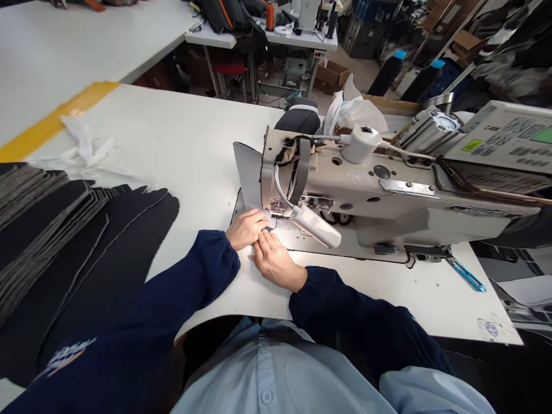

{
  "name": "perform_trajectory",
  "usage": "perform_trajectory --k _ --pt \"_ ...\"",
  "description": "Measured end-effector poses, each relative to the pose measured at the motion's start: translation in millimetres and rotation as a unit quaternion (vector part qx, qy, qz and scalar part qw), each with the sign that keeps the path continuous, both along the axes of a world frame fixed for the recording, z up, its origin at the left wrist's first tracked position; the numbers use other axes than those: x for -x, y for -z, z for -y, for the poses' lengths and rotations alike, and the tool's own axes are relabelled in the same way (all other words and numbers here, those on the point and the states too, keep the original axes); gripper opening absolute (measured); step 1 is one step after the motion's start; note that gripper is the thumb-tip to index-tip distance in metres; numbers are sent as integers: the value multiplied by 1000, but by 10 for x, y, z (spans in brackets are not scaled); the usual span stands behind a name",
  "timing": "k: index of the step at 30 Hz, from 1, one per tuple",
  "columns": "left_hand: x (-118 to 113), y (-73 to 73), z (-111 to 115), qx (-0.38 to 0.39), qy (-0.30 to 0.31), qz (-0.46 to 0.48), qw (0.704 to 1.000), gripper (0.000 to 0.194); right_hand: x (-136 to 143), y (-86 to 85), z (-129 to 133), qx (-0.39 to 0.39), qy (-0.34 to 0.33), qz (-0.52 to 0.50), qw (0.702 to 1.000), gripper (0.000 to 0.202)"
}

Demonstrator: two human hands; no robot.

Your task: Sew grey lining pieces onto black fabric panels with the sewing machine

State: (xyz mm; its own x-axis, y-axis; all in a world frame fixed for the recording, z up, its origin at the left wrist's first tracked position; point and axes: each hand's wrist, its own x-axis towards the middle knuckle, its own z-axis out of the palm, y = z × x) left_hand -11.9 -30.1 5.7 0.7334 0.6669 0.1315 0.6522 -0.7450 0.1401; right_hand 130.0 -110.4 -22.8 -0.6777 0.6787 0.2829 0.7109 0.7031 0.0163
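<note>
A grey fabric piece [250, 175] with a dark edge rises on the left side of the sewing machine [345, 172] and runs down toward the needle area. My left hand [246, 229] has its fingers pressed together on the lower end of this piece, just in front of the presser foot. Touching it, my right hand [278, 264] pinches the near edge, where a small dark bit of material shows between the fingertips. Most of the part under my fingers is hidden. A white lamp [317, 226] on a flexible neck shines close to both hands.
Stacked dark fabric panels [107, 236] cover the table's left side, with white scraps [81, 146] behind. A blue cutter [468, 275] lies at the right edge. Behind the machine sit a black padded roll [298, 119] and a control panel [504, 138]. Another workstation [297, 39] stands farther back.
</note>
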Motion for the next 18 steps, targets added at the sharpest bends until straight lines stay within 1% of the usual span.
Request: perform_trajectory --k 5,7,9,12,18 --pt "-81 -64 -139 14 -32 -26 999 22 -47 -52 -107 46 15 -27 998 44" --pt "-105 -84 -179 15 -44 -24 999 23 -57 -48 -125 50 21 -44 998 45" --pt "-121 -98 -213 14 -51 -17 998 19 -60 -28 -130 50 26 -59 997 45" --pt "-131 -104 -249 12 -51 -11 999 14 -58 5 -127 43 25 -69 996 45" --pt "-122 -76 -265 16 -42 -6 999 15 -71 6 -122 47 19 -81 995 44"
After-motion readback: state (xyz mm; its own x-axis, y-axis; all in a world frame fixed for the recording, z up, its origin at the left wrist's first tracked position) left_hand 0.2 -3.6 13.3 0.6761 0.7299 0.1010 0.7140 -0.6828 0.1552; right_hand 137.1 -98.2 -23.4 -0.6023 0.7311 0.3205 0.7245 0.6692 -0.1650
